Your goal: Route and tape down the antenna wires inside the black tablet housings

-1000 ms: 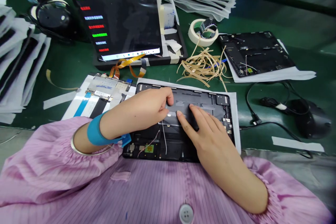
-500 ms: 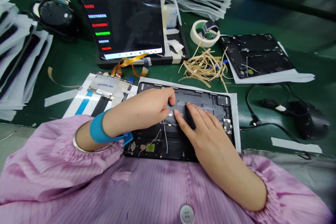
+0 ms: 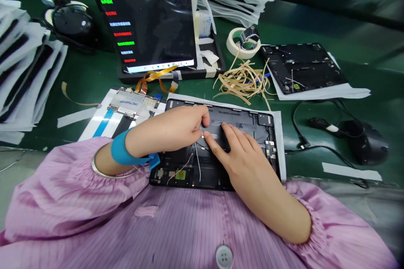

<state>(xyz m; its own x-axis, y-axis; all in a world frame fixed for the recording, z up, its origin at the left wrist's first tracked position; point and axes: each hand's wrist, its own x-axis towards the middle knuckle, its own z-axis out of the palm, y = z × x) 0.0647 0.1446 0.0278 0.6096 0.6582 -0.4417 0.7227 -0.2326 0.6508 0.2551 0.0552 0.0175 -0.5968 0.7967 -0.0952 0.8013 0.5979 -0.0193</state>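
A black tablet housing (image 3: 243,115) lies on a white sheet (image 3: 278,143) in front of me, with thin wires (image 3: 198,162) and a small gold-and-green part (image 3: 180,175) at its near end. My left hand (image 3: 172,128), with a blue wrist strap (image 3: 121,152) and a metal bangle (image 3: 100,169), has its curled fingers on a dark film strip (image 3: 214,134) stuck to the housing. My right hand (image 3: 243,155) rests beside it, fingers spread on the same strip. Whether my left hand pinches the film is hidden.
A circuit board (image 3: 132,100) lies on a white sheet to the left. Beyond are tan tape strips (image 3: 243,80), a masking tape roll (image 3: 235,44), a second housing (image 3: 303,67), a dark-screened tablet (image 3: 151,17), stacked wrapped panels (image 3: 22,63) and a black mouse (image 3: 362,143).
My right fingers have shifted slightly left along the film strip. The head view has drifted a little, and my left hand stays almost in place.
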